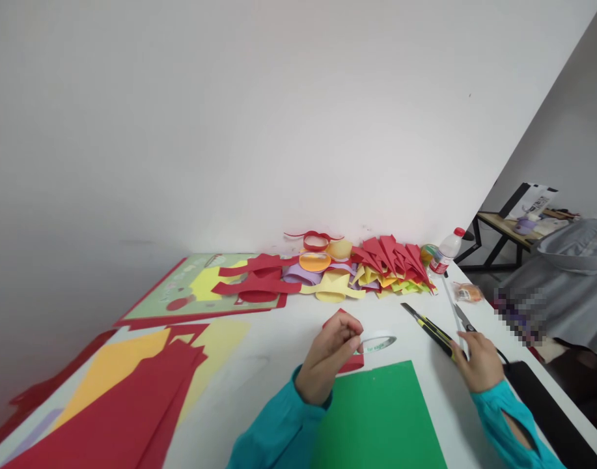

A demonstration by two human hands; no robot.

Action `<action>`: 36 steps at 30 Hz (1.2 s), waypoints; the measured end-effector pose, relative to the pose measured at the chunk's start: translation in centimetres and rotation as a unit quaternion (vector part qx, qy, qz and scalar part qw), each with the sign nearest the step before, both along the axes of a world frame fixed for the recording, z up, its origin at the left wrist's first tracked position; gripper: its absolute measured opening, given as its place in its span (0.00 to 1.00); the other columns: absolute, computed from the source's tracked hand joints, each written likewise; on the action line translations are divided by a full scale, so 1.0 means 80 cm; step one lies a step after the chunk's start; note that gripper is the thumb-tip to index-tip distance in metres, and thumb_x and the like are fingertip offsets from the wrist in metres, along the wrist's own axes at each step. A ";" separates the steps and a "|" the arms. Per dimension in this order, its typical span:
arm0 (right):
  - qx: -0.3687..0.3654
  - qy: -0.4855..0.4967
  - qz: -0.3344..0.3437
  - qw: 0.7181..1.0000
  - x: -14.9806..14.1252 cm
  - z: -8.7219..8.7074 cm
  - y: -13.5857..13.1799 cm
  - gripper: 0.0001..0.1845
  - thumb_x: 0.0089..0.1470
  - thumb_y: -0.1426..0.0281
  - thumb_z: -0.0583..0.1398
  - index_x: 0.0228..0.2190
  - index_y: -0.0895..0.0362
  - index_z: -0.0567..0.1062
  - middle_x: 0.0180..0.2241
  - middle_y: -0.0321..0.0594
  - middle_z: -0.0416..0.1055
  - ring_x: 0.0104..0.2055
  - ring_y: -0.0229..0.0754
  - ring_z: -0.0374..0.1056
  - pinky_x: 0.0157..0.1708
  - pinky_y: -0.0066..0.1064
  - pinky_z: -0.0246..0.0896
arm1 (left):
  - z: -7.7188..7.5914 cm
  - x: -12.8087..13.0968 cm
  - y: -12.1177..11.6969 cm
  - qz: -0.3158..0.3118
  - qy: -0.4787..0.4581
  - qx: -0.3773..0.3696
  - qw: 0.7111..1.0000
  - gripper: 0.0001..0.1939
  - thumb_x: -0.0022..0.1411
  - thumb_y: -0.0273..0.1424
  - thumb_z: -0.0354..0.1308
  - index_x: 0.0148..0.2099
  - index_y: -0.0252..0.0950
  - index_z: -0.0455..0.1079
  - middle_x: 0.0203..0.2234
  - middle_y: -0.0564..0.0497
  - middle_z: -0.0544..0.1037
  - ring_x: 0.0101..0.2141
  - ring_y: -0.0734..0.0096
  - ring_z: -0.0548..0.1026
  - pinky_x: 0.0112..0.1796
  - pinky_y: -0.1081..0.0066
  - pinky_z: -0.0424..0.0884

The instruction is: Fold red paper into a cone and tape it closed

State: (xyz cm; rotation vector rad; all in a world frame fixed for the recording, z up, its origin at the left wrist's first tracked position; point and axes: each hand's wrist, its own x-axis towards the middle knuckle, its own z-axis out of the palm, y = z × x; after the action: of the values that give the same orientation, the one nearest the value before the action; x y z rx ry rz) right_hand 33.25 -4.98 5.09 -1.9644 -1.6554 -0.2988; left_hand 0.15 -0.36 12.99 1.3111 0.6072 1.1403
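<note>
My left hand (330,355) is raised above the table, fingers curled and thumb pressed toward them. What lies between its fingertips, if anything, is hidden. Just beyond them a roll of clear tape (387,342) stands tilted, touching or close to the fingers. Behind this hand is a piece of red paper (351,364), partly covered. Green paper (381,417) lies in front of me. On the right, my right hand (482,363) has thumb and forefinger around the rear end of a yellow-and-black utility knife (428,327). Scissors (464,318) lie beside it, their handles partly under the hand.
Red, purple and yellow paper shapes (332,284) and folded red pieces (393,254) line the wall. A bottle (446,253) and wrapped snack (469,292) stand at right. Red sheets (117,404) and a green board (181,286) lie left. A black object (547,410) borders the right edge.
</note>
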 end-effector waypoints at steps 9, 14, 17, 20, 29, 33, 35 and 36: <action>-0.118 0.330 0.389 0.852 -0.158 0.088 -0.025 0.11 0.57 0.65 0.54 0.37 0.56 0.73 0.28 0.38 0.70 0.27 0.35 0.65 0.29 0.27 0.60 | -0.004 0.012 -0.014 -0.089 0.002 0.005 0.996 0.12 0.57 0.39 0.56 0.37 0.35 0.64 0.28 0.51 0.67 0.29 0.73 0.66 0.30 0.72 0.62; -0.081 0.248 0.297 0.918 -0.113 0.050 0.002 0.15 0.58 0.62 0.52 0.31 0.57 0.74 0.24 0.38 0.70 0.25 0.36 0.66 0.27 0.26 0.61 | 0.003 0.003 -0.008 -0.012 -0.005 0.110 0.994 0.08 0.59 0.35 0.55 0.39 0.36 0.65 0.38 0.45 0.68 0.42 0.62 0.67 0.43 0.63 0.63; -0.042 0.031 0.101 0.993 -0.057 0.014 0.034 0.15 0.57 0.62 0.51 0.36 0.57 0.74 0.32 0.42 0.73 0.30 0.38 0.68 0.31 0.27 0.63 | 0.013 -0.004 -0.008 0.027 0.016 0.146 0.989 0.05 0.60 0.32 0.52 0.38 0.37 0.65 0.36 0.46 0.69 0.40 0.64 0.67 0.42 0.64 0.64; -0.052 -0.013 0.014 0.998 -0.007 -0.008 0.063 0.14 0.54 0.68 0.52 0.34 0.60 0.75 0.34 0.48 0.73 0.32 0.44 0.69 0.33 0.33 0.62 | 0.021 -0.008 -0.015 0.054 0.072 0.192 0.977 0.04 0.62 0.30 0.50 0.35 0.37 0.64 0.33 0.47 0.70 0.37 0.67 0.68 0.39 0.67 0.65; -0.062 -0.030 -0.024 0.997 -0.029 0.002 0.066 0.15 0.49 0.69 0.55 0.38 0.62 0.75 0.41 0.54 0.70 0.37 0.50 0.67 0.36 0.40 0.60 | -0.018 -0.020 -0.026 0.198 0.290 0.345 0.870 0.09 0.62 0.26 0.48 0.29 0.36 0.64 0.25 0.50 0.70 0.28 0.71 0.67 0.31 0.70 0.63; -0.164 0.321 0.225 0.905 -0.125 0.040 0.035 0.19 0.47 0.55 0.58 0.27 0.58 0.75 0.23 0.40 0.71 0.26 0.40 0.65 0.27 0.31 0.60 | -0.034 -0.029 -0.027 0.262 0.379 0.510 0.726 0.07 0.58 0.24 0.53 0.28 0.36 0.66 0.23 0.50 0.72 0.27 0.70 0.67 0.30 0.68 0.59; -0.238 0.456 0.266 0.815 -0.168 0.060 0.021 0.22 0.45 0.50 0.59 0.23 0.58 0.74 0.18 0.36 0.69 0.21 0.35 0.61 0.22 0.28 0.56 | -0.040 -0.033 -0.029 0.253 0.379 0.553 0.698 0.04 0.57 0.24 0.56 0.32 0.37 0.68 0.26 0.49 0.74 0.29 0.69 0.70 0.31 0.67 0.59; -0.258 0.498 0.269 0.783 -0.185 0.068 0.016 0.24 0.43 0.49 0.60 0.21 0.58 0.73 0.16 0.35 0.67 0.19 0.33 0.59 0.20 0.27 0.54 | -0.043 -0.036 -0.031 0.240 0.367 0.560 0.703 0.04 0.57 0.23 0.57 0.35 0.38 0.69 0.27 0.49 0.76 0.30 0.68 0.71 0.31 0.66 0.60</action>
State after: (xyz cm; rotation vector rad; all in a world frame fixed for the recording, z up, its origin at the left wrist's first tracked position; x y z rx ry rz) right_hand 18.45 -3.69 10.53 -1.3719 -1.4688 1.3103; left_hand -2.70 -2.80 9.53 2.8860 0.9007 1.4528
